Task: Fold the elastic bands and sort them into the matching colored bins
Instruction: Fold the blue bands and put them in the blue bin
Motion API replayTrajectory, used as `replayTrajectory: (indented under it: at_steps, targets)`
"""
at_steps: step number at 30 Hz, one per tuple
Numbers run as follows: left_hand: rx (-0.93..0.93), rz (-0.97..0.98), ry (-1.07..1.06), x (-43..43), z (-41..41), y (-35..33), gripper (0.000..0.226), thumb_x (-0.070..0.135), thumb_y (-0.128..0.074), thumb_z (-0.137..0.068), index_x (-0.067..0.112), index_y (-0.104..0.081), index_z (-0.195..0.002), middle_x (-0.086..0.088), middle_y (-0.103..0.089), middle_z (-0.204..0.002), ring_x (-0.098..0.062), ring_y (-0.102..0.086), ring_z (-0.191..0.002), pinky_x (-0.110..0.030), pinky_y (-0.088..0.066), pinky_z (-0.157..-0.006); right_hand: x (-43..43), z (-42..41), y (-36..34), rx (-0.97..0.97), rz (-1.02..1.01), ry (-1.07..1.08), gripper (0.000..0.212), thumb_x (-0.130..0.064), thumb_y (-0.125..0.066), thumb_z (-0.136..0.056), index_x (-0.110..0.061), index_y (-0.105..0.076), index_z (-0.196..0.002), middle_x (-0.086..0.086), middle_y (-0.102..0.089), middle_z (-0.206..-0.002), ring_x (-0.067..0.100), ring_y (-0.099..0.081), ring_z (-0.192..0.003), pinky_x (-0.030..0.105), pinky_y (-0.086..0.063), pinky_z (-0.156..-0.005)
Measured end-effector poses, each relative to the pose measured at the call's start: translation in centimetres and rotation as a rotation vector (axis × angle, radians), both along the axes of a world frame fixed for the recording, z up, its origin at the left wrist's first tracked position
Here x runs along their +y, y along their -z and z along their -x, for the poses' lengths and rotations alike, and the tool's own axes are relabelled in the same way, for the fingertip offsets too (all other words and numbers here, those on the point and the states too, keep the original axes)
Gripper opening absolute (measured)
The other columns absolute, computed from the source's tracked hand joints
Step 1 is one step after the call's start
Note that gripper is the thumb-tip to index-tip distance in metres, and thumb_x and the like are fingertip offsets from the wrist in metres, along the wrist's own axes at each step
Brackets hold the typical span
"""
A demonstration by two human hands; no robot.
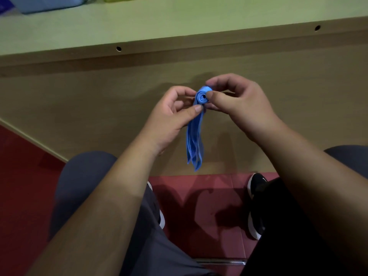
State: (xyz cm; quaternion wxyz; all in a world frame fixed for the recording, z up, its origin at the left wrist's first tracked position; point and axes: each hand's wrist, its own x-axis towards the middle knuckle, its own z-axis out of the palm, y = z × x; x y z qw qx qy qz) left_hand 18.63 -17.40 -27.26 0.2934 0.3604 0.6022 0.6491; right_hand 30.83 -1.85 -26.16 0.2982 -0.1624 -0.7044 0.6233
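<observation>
1. Forearms [103,206] fill the near view, reaching over my knees [85,172] toward the table [179,22] edge.
2. Both grips are clamped on the blue band [196,136], held in the air: my left grip [171,116] pinches just under the coil, my right grip [239,104] pinches the coil itself.
3. To roll well I should hold the coil tight and feed the hanging tails in evenly, layers flat.
4. Far left on the table sits the blue bin [49,4], its likely home.
</observation>
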Motion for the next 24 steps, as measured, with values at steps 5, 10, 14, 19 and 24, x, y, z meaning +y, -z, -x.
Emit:
replayTrajectory:
  at_steps: [5, 10, 14, 19, 24]
  targets:
    - [0.076, 0.020, -0.048, 0.0, 0.1, 0.1, 0.025, 0.003, -0.072, -0.098, 0.016, -0.062, -0.117, -0.011, -0.074, -0.109, -0.019, -0.073, -0.100, -0.021, -0.054, -0.078, 0.0, -0.1, 0.0, 0.001, -0.051, 0.014, 0.031, -0.033, -0.082, -0.080, -0.020, -0.078, -0.108, 0.007, -0.079, -0.107, 0.040, -0.075, -0.104, 0.060, -0.061, -0.095]
    - [0.150, 0.011, -0.094, 0.0, 0.4, 0.3, 0.027, 0.004, -0.073, -0.096, 0.006, -0.064, -0.122, -0.016, -0.074, -0.117, -0.021, -0.071, -0.106, -0.032, -0.057, -0.096, 0.1, 0.0, 0.0, -0.006, -0.089, 0.031, 0.032, -0.038, -0.081, -0.080, -0.021, -0.078, -0.107, 0.007, -0.080, -0.106, 0.040, -0.075, -0.104, 0.061, -0.060, -0.094]
    - [0.177, 0.012, -0.114, -0.1, 0.9, 0.3, 0.034, 0.005, -0.075, -0.093, 0.001, -0.064, -0.125, -0.017, -0.072, -0.123, -0.014, -0.069, -0.107, -0.027, -0.054, -0.094, 0.3, -0.1, -0.1, -0.015, -0.124, 0.031, 0.030, -0.037, -0.081, -0.081, -0.021, -0.078, -0.107, 0.008, -0.080, -0.106, 0.041, -0.075, -0.102, 0.061, -0.060, -0.093]
    - [0.168, -0.002, -0.104, -0.1, 1.2, 0.2, 0.037, 0.010, -0.076, -0.089, 0.006, -0.065, -0.124, -0.014, -0.072, -0.124, -0.013, -0.068, -0.108, -0.035, -0.057, -0.097, 0.5, -0.1, -0.2, -0.007, -0.124, 0.034, 0.027, -0.032, -0.080, -0.084, -0.017, -0.078, -0.107, 0.010, -0.080, -0.105, 0.041, -0.075, -0.103, 0.062, -0.060, -0.093]
    - [0.152, 0.012, -0.059, 0.0, 1.0, 0.3, 0.041, 0.008, -0.074, -0.087, 0.003, -0.064, -0.127, -0.016, -0.070, -0.124, -0.015, -0.066, -0.110, -0.034, -0.056, -0.097, 0.4, -0.1, 0.0, -0.007, -0.127, 0.010, 0.029, -0.034, -0.080, -0.083, -0.018, -0.078, -0.107, 0.008, -0.080, -0.105, 0.040, -0.076, -0.103, 0.061, -0.060, -0.093]
